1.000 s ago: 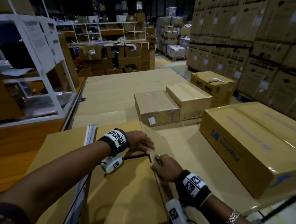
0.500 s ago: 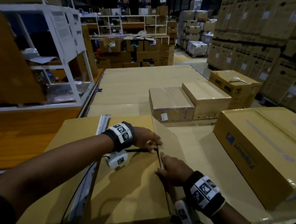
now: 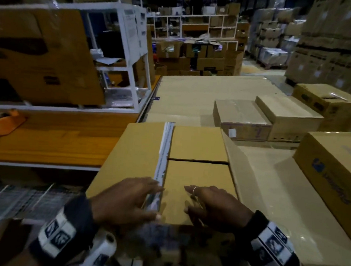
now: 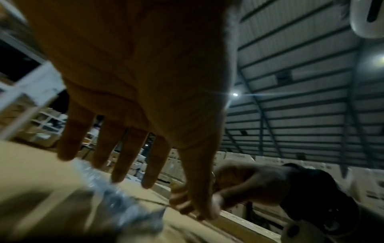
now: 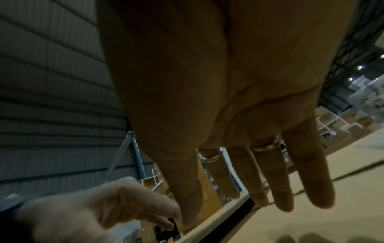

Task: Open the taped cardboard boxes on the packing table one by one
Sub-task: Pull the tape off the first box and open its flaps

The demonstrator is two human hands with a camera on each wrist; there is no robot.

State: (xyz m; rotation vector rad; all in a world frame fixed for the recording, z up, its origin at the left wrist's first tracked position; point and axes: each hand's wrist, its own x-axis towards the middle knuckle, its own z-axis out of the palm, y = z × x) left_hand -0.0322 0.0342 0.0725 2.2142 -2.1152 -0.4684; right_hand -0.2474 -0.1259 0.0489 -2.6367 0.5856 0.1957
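Observation:
The cardboard box (image 3: 132, 150) stands right in front of me. Its left top flap lies flat, with a strip of clear tape (image 3: 165, 148) hanging along its inner edge. The right top flap (image 3: 236, 167) is folded out to the right, baring two inner flaps (image 3: 198, 142) with a dark gap between them. My left hand (image 3: 131, 200) lies over the taped edge at the near end, its fingers (image 4: 129, 148) straight and spread. My right hand (image 3: 213, 205) hovers flat over the near inner flap, its fingers (image 5: 259, 172) straight and holding nothing.
Two small taped boxes (image 3: 241, 116) (image 3: 288, 117) sit farther back on the table, and another box (image 3: 328, 103) stands behind them. A large box (image 3: 333, 163) is close on the right. An orange tape dispenser (image 3: 7, 120) lies on the bench to the left, below a white shelf frame (image 3: 133, 68).
The right flap, which my right hand was lifting, now lies folded out. Both hands have drawn back to the box's near end. My view has swung left and closer.

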